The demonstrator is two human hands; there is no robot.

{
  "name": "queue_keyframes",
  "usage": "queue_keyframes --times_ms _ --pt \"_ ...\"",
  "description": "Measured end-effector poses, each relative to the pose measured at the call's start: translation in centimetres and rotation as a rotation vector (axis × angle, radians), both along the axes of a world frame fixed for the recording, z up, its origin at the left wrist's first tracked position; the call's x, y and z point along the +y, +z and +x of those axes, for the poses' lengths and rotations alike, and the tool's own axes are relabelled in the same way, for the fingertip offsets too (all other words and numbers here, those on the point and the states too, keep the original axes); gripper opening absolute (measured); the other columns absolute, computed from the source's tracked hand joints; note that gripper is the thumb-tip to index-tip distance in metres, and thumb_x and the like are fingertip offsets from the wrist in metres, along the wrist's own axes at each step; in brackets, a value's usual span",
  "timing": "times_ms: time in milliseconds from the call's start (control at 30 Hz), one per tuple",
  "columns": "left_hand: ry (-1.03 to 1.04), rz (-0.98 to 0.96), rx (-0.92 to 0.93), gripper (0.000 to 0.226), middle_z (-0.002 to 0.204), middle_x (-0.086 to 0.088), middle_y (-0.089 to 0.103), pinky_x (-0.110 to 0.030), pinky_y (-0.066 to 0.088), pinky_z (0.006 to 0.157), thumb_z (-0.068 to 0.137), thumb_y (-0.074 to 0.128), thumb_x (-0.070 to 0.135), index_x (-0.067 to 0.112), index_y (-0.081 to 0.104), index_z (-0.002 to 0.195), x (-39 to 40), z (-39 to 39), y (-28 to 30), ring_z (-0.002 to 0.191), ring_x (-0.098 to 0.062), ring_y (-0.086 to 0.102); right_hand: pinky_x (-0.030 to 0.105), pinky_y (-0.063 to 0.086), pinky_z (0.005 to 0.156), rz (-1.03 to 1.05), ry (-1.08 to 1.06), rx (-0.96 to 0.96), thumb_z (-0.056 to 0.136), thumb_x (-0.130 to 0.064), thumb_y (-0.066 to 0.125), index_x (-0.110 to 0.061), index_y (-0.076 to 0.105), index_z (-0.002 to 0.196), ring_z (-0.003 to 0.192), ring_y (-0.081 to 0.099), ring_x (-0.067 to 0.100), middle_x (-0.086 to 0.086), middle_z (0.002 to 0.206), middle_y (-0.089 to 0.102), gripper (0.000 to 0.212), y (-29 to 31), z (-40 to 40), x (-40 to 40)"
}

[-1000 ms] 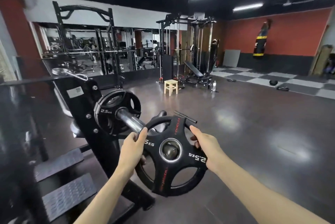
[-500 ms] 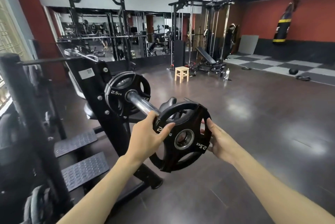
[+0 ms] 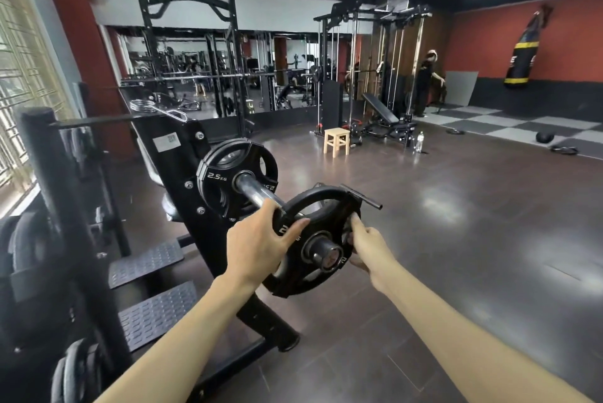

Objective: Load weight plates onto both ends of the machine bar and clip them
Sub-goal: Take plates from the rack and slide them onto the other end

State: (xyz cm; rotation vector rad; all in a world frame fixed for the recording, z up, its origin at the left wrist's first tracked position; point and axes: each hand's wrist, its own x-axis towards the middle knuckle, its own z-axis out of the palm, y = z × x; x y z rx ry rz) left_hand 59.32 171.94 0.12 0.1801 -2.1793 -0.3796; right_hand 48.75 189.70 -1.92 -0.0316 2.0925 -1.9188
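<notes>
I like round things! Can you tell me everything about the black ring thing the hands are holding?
The held weight plate is a round black disc, rubbery-looking, with big grip cut-outs, pale partly hidden lettering and a metal-ringed centre hole. It stands tilted on edge, threaded onto the tip of the shiny bar, whose end pokes through. The left hand and right hand clasp its opposite rims.

A small wooden stool is set on the dark floor. Just right of the stool, an incline bench is placed under a cable rack. Further right of the stool, a water bottle is stood upright, and a punching bag is hung against the red wall.
</notes>
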Motion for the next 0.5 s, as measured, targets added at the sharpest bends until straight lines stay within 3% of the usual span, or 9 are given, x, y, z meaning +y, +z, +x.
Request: queue_keyframes --times_ms 67,200,300,400,500 --pt "0.018 -0.008 -0.005 0.046 0.05 0.021 0.04 -0.015 0.023 0.044 0.084 0.043 0.082 0.037 0.033 0.082 -0.9 -0.6 0.1 0.041 0.007 0.035 0.045 0.047 0.105 0.056 0.073 -0.025 0.094 -0.056 0.044 -0.012 0.059 0.127 0.108 0.06 0.025 0.007 0.119 0.064 0.057 1.1 -0.5 -1.1" --pt "0.059 0.031 0.002 0.047 0.05 0.02 0.041 -0.014 0.022 0.043 0.084 0.045 0.081 0.037 0.031 0.082 -2.6 -1.7 -0.4 0.041 0.007 0.036 0.038 0.047 0.093 0.244 0.251 0.102 0.089 -0.06 0.053 -0.018 0.066 0.108 0.102 0.062 0.018 0.002 0.113 0.069 0.048 3.2 -1.3 -2.5" --pt "0.086 0.099 -0.034 0.055 0.055 0.015 0.054 -0.026 0.041 0.045 0.08 0.041 0.086 0.031 0.038 0.081 -4.3 -2.2 -1.1 0.048 -0.004 0.054 0.037 0.047 0.098 0.31 0.397 0.181 0.086 -0.064 0.06 -0.019 0.07 0.114 0.107 0.063 0.017 -0.003 0.111 0.072 0.055 4.4 -1.9 -3.5" --pt "0.096 0.108 -0.037 0.052 0.059 0.014 0.055 -0.026 0.042 0.047 0.08 0.039 0.087 0.035 0.037 0.082 -5.8 -2.9 -1.9 0.052 -0.002 0.055 0.03 0.051 0.086 0.29 0.393 0.236 0.086 -0.051 0.071 -0.019 0.072 0.11 0.099 0.068 0.015 -0.004 0.101 0.076 0.04 4.8 -3.1 -5.4" --pt "0.13 0.076 -0.05 0.055 0.069 0.015 0.05 -0.023 0.037 0.05 0.079 0.034 0.089 0.035 0.038 0.084 -7.4 -4.2 -1.8 0.059 -0.004 0.052 0.039 0.052 0.098 0.242 0.396 0.153 0.085 -0.04 0.076 -0.014 0.07 0.115 0.103 0.069 0.021 0.003 0.106 0.076 0.04 5.3 -4.8 -7.8"
